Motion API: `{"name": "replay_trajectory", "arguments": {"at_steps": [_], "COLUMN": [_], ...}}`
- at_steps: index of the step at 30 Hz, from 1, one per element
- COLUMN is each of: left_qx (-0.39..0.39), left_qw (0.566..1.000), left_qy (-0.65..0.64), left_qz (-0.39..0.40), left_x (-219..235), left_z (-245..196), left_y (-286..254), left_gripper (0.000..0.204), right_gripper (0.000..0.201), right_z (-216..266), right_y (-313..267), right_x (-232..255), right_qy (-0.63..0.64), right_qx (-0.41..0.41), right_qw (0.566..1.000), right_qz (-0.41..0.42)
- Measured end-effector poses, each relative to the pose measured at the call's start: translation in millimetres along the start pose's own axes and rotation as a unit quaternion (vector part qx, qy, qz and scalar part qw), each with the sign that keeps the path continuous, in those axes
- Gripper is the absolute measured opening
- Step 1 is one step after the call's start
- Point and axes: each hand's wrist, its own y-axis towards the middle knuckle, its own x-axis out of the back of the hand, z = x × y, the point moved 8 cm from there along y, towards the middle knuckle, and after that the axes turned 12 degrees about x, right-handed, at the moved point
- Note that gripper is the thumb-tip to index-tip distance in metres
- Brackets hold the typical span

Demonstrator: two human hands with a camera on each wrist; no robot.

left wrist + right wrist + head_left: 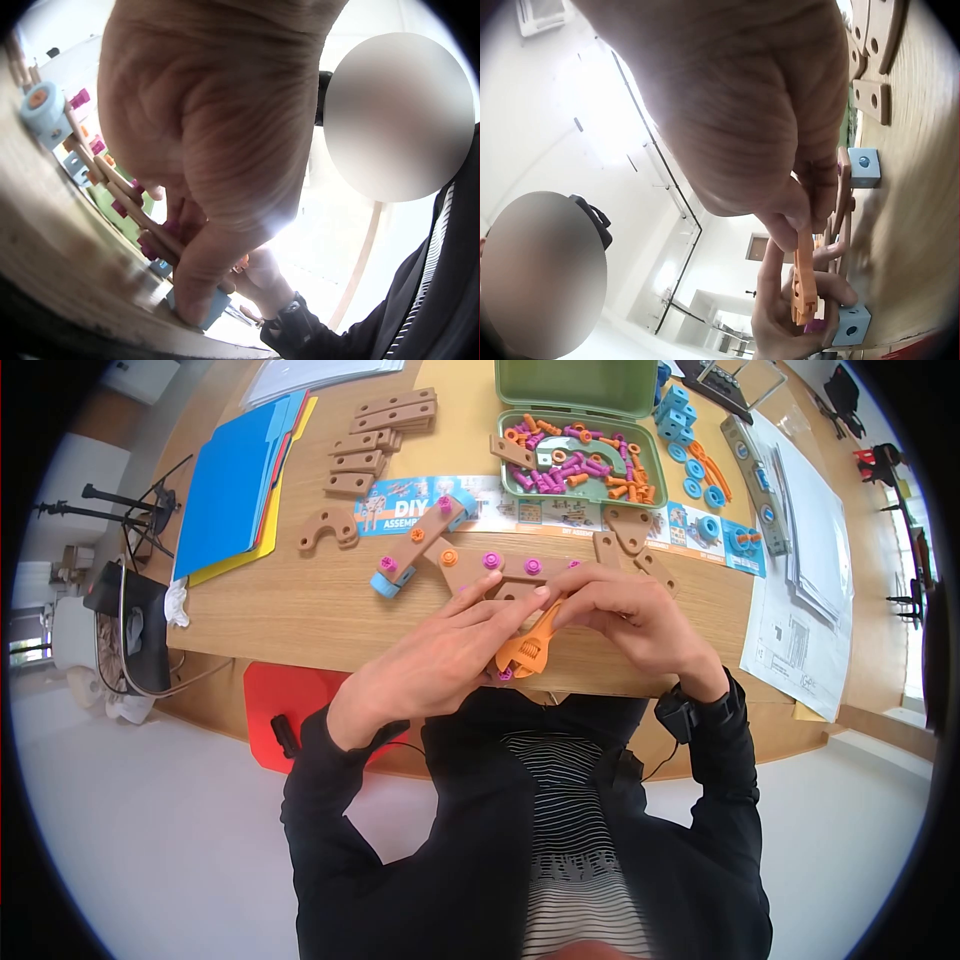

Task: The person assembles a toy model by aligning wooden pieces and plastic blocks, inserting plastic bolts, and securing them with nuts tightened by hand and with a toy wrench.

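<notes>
In the head view my right hand pinches the handle of an orange toy wrench. The wrench's head is over a purple bolt at the near end of a brown toy assembly. My left hand lies over the same assembly and grips its near corner, thumb and fingers around a light-blue block in the right wrist view. Purple and orange bolts stud the brown bars, and a blue cylinder caps the assembly's far left arm. Much of the part under my hands is hidden.
Behind the assembly, a green case holds loose purple and orange bolts. Brown bars lie at back left, near blue folders. Blue rings and blocks sit right of the case, papers beyond.
</notes>
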Motion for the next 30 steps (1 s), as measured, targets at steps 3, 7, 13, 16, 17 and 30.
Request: {"name": "replay_trajectory", "arguments": {"at_steps": [3,7,13,16,17,30], "left_qx": [0.000,-0.011,-0.003,-0.017,-0.018,-0.016], "left_qw": [1.000,1.000,1.000,0.999,0.999,0.999], "left_qy": [0.000,0.002,-0.001,0.022,0.022,-0.027], "left_qz": [-0.006,-0.024,-0.013,-0.022,-0.022,-0.015], "left_x": [0,2,-1,1,1,-5], "left_z": [0,-1,1,-1,-1,1], "left_y": [0,0,1,2,2,2], "left_gripper": [0.103,0.101,0.096,0.094,0.094,0.100], "right_gripper": [0.026,0.025,0.025,0.024,0.023,0.025], "right_z": [-2,-3,2,5,6,1], "right_y": [-1,-3,-4,0,1,-1], "right_x": [-1,-2,-3,-4,-5,-10], "right_qy": [0.009,-0.003,-0.027,-0.039,-0.049,-0.042], "right_qx": [-0.008,-0.019,-0.016,-0.013,-0.013,-0.004], "right_qw": [1.000,1.000,0.999,0.999,0.998,0.997], "right_qz": [-0.001,-0.002,0.007,0.023,0.036,0.058]}}
